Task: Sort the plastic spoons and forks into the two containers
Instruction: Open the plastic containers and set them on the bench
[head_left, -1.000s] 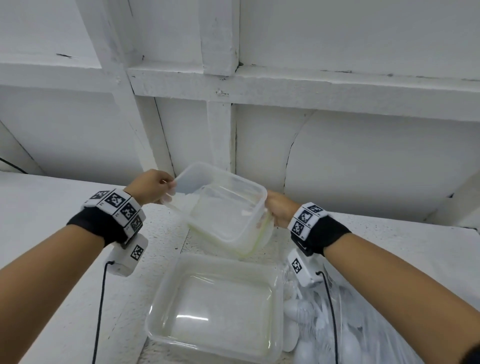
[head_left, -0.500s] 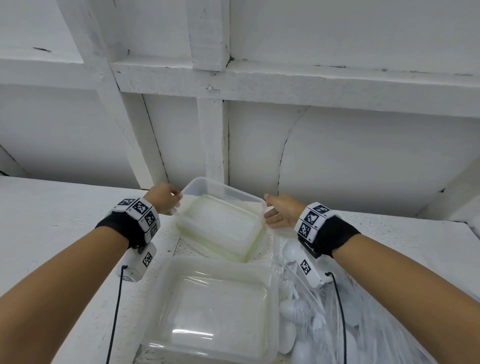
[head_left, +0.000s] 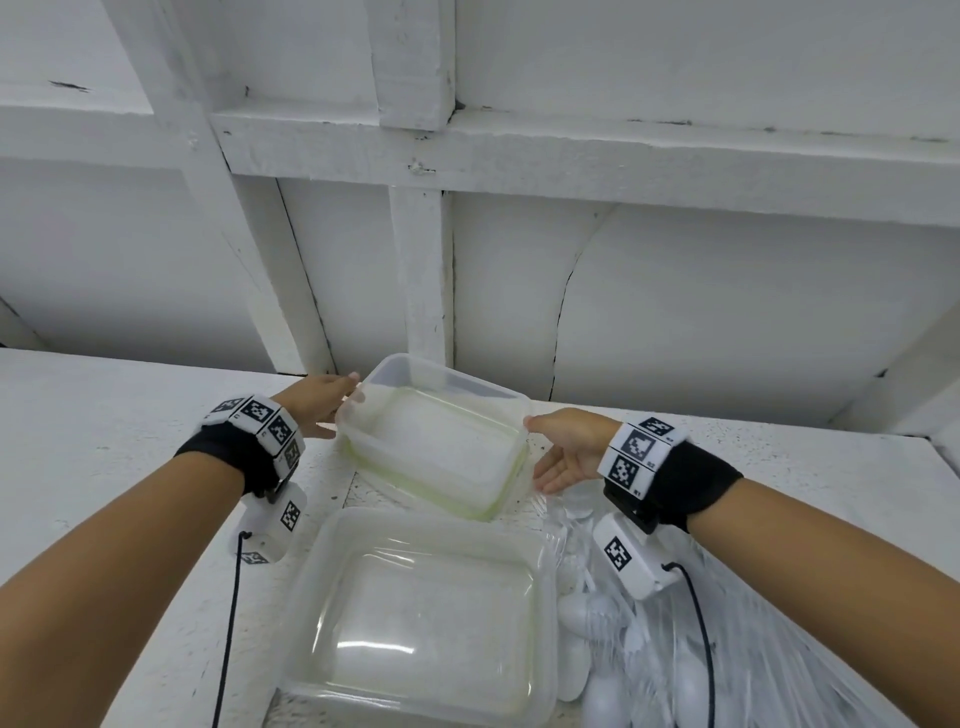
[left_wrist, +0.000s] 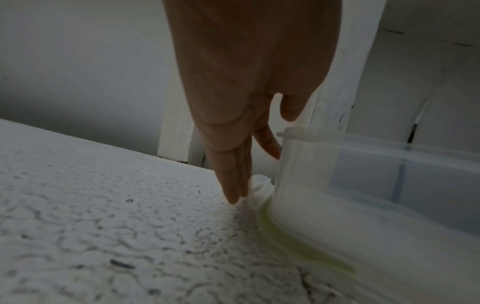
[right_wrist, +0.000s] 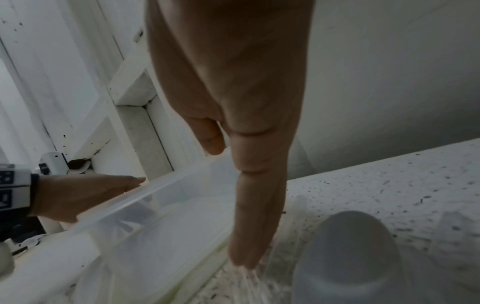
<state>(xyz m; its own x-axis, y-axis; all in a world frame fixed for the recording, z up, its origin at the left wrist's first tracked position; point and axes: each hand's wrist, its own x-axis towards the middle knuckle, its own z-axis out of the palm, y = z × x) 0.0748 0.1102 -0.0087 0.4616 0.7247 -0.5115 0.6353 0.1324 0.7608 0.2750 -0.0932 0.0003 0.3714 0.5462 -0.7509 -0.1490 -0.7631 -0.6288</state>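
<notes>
A clear plastic container (head_left: 498, 400) stands on its lid on the white table, near the back wall. My left hand (head_left: 332, 402) lies at its left end with straight fingers (left_wrist: 235, 185) beside the container (left_wrist: 337, 185). My right hand (head_left: 563, 452) is at its right end, fingers (right_wrist: 249, 226) straight along the container (right_wrist: 161, 216) wall. A second, larger clear container (head_left: 540, 571) sits in front, close to me. White plastic spoons (head_left: 592, 618) lie in a clear plastic bag (head_left: 779, 649) at the right; a spoon bowl (right_wrist: 348, 257) shows in the right wrist view.
The table (head_left: 104, 441) is white and rough, with a white panelled wall (head_left: 675, 312) right behind the far container. The bag of cutlery fills the near right corner under my right forearm.
The far container came down from a tilted, lifted pose to rest flat on the table. Both hands loosened their grip and now lie straight at its ends.
</notes>
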